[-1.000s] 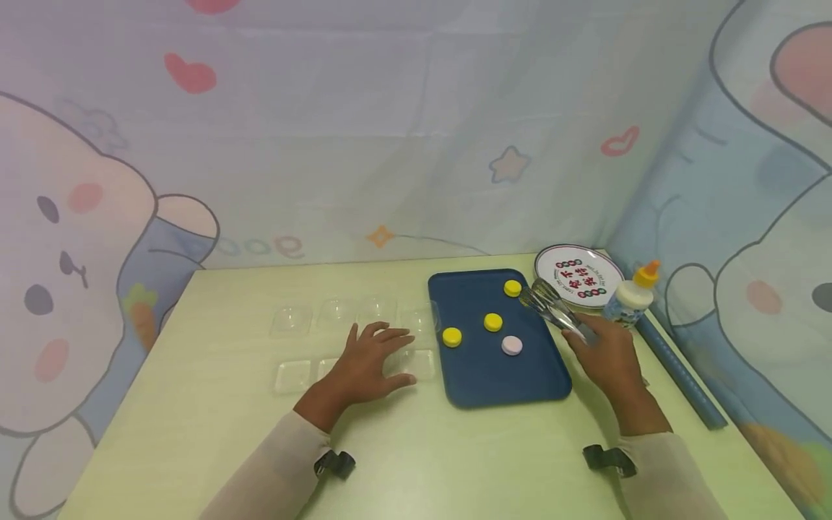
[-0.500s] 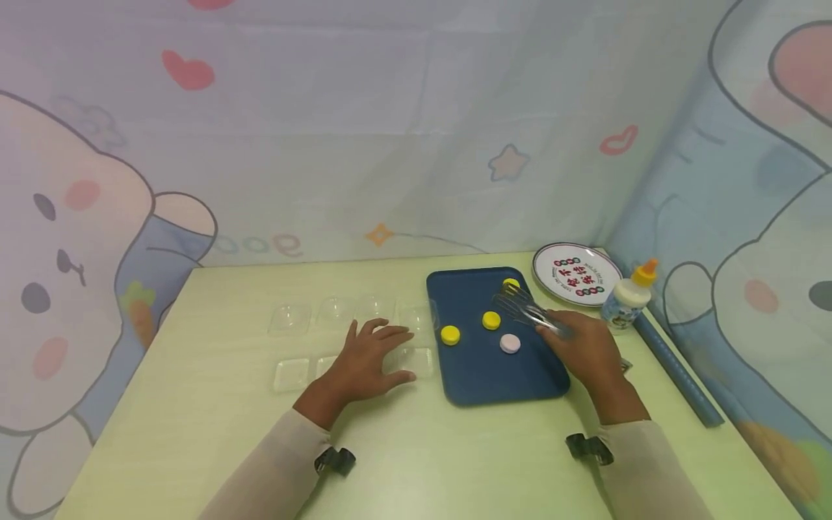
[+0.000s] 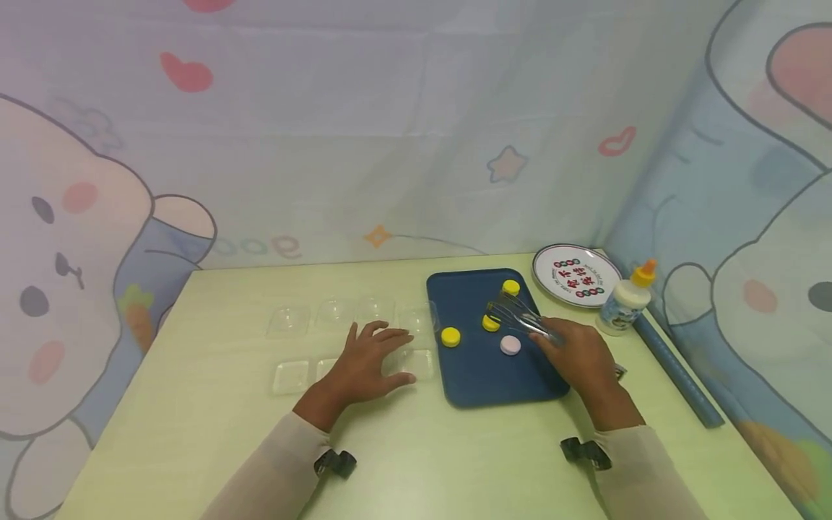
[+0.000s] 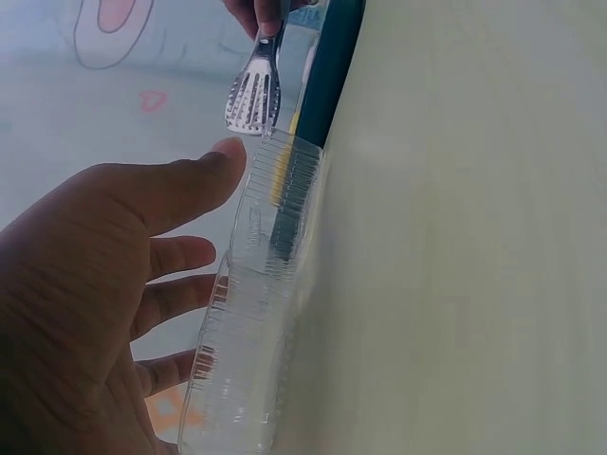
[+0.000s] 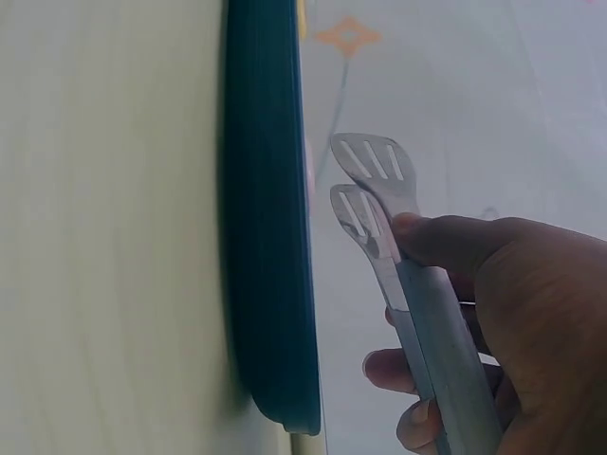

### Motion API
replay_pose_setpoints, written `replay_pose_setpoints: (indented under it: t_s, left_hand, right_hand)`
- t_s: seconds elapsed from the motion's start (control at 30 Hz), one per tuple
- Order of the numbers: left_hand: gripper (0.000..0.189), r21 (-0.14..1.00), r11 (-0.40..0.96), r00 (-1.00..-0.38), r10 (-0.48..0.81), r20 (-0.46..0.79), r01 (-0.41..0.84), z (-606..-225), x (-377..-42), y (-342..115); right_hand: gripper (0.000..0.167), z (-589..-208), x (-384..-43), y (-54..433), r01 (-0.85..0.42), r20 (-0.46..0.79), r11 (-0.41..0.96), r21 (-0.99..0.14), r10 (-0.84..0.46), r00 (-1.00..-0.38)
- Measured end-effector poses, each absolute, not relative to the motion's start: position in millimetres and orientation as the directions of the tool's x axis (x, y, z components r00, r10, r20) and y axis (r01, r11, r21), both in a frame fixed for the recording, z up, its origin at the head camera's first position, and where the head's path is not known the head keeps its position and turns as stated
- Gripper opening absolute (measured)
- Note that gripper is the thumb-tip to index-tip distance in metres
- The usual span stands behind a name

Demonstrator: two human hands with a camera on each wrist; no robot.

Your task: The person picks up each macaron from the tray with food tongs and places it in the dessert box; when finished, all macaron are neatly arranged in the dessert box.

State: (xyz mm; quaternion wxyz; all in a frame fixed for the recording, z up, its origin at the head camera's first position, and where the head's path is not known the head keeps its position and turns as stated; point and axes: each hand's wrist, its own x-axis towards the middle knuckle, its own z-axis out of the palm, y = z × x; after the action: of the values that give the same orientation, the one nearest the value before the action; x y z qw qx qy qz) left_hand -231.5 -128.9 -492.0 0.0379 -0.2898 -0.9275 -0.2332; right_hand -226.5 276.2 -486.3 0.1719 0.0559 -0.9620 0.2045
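My right hand (image 3: 581, 357) grips slotted metal tongs (image 3: 528, 320) above the right side of a dark blue tray (image 3: 481, 379). In the head view the tips overlap the middle yellow disc (image 3: 490, 325), which looks like a macaron; contact cannot be told. Also on the tray lie a far yellow disc (image 3: 510, 287), a left yellow disc (image 3: 451, 336) and a pale pink disc (image 3: 510, 345). The right wrist view shows the two tong blades (image 5: 375, 161) slightly apart. My left hand (image 3: 364, 365), fingers loosely bent and spread, hovers over or touches clear plastic boxes (image 4: 251, 284).
Two rows of clear compartments (image 3: 292, 377) stand left of the tray, partly behind my left hand. A printed white plate (image 3: 577, 276) lies at the back right. Near it stand a white bottle with an orange cap (image 3: 624, 303) and a long blue bar (image 3: 679, 372).
My right hand has moved left, bringing the tongs from the plate's side, past the far yellow disc, to over the middle one. My left hand has stayed in place.
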Motion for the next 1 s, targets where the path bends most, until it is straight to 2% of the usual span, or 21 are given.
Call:
replay_pose_setpoints:
  t_s: [1.0]
  left_hand:
    - [0.067, 0.398, 0.719, -0.819, 0.537, 0.205, 0.57, -497.0, -234.0, -129.8]
  right_hand:
    - [0.041, -493.1, -228.4, 274.6, -0.193, 0.312, 0.912, -0.363, -0.076, -0.947]
